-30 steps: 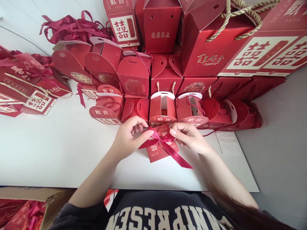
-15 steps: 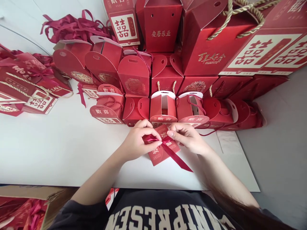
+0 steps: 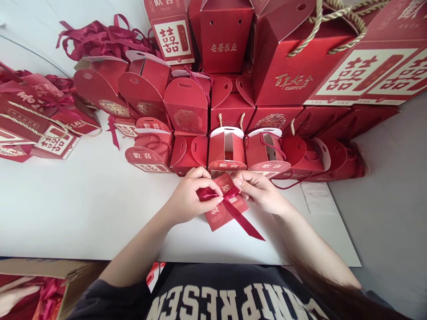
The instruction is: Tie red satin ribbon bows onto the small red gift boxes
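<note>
Seen from above, busy with two bare hands over a white counter (image 3: 96,204); with the left hand (image 3: 190,198), pinching a dark pink ribbon (image 3: 245,223) beside its knot, thumb and forefinger clamped together on the satin; with the right hand (image 3: 260,191), gripping the same ribbon on the other side of the knot, thumb against bent forefinger, also closed.

Between the two hands, slightly nearer the body than the fingertips, a small red gift box (image 3: 220,218) with pale Chinese characters; lying at a slant on the counter, with one corner toward the body; just under the left fingertips, partly covered by them; just beside the right fingers, to their left; crossed on top by the ribbon, with one long tail slanting down to the right, past the box and over the counter.

Just beyond the hands, a front row of red boxes (image 3: 227,149), some with corded handles; behind that, a middle row of red boxes (image 3: 187,106), with larger red boxes (image 3: 227,42) at the back; to the far left, a cluster of decorated boxes (image 3: 25,106) with ribbons and cream cords; at upper left, a tangled heap of ribbons (image 3: 106,40); at lower left, an open cardboard carton (image 3: 75,289) of red and pink items, with another person's hand (image 3: 16,293) inside.
</note>
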`<move>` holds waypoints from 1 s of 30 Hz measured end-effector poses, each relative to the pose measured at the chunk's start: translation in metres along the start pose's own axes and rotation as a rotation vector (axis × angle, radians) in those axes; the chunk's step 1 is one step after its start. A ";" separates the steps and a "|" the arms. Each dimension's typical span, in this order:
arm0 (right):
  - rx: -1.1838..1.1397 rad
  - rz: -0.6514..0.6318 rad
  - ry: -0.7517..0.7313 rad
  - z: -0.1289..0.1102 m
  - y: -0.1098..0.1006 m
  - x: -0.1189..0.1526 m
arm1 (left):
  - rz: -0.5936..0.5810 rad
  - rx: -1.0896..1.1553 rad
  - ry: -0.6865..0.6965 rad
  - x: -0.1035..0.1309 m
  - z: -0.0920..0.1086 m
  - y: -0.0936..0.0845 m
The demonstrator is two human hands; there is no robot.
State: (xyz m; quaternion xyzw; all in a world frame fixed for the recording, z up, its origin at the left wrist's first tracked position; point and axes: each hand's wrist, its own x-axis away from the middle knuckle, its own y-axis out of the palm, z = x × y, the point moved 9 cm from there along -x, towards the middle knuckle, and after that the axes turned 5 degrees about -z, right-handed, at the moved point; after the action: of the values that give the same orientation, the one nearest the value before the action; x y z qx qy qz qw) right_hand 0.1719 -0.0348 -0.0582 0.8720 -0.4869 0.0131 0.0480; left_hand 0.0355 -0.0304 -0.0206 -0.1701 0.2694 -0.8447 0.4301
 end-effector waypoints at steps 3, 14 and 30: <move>0.009 -0.002 0.001 -0.001 0.000 0.000 | 0.005 -0.009 0.004 0.001 0.000 -0.001; 0.132 0.051 -0.017 -0.021 -0.009 0.011 | -0.181 0.259 -0.078 0.008 -0.020 -0.009; 0.476 0.201 -0.280 -0.065 -0.008 0.029 | -0.353 0.479 -0.225 0.013 -0.031 0.002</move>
State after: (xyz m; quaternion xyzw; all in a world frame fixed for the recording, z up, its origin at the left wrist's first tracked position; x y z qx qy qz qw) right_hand 0.1959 -0.0490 0.0082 0.7994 -0.5561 0.0111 -0.2272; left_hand 0.0132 -0.0328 -0.0460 -0.2005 -0.0204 -0.9216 0.3317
